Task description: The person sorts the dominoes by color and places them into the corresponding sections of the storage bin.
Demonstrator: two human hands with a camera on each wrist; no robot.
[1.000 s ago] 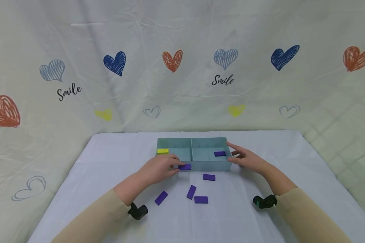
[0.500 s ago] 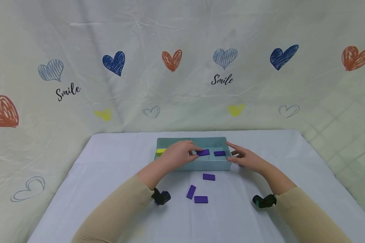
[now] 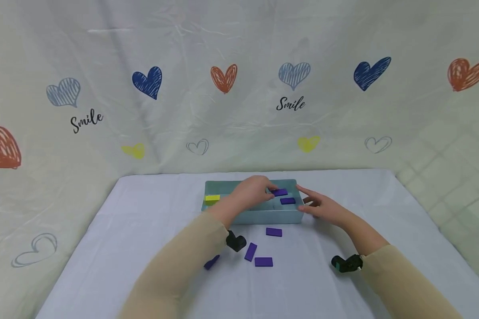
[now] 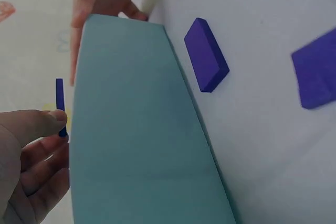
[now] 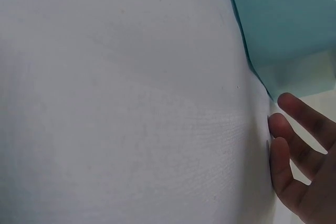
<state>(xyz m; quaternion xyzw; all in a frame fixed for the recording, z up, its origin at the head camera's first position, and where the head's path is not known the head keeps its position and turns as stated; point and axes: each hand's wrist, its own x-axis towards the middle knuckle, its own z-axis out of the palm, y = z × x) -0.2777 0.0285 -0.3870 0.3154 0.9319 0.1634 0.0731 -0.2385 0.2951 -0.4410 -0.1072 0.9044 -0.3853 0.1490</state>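
A light teal box (image 3: 269, 217) with a divided inside stands toward the back of the table. My left hand (image 3: 252, 192) reaches over its right compartment and pinches a purple block (image 3: 280, 192) between thumb and fingers. In the left wrist view that thin block (image 4: 61, 106) is seen edge-on, above the rim. Another purple block (image 3: 288, 201) lies inside the right compartment. In the left compartment is a yellow block (image 3: 212, 200), its surroundings partly covered by my left hand. My right hand (image 3: 323, 207) rests spread against the box's right end, with thumb and index finger touching it.
Several purple blocks lie on the white cloth in front of the box: one block close to it (image 3: 273, 232), a tilted block (image 3: 251, 251), a nearer block (image 3: 264, 262), and a block partly under my left sleeve (image 3: 211, 262). Behind hangs a backdrop (image 3: 247, 133) with printed hearts.
My left hand has carried the purple block from the box's front wall up and right, over the right compartment. My right hand has stayed at the box's end.
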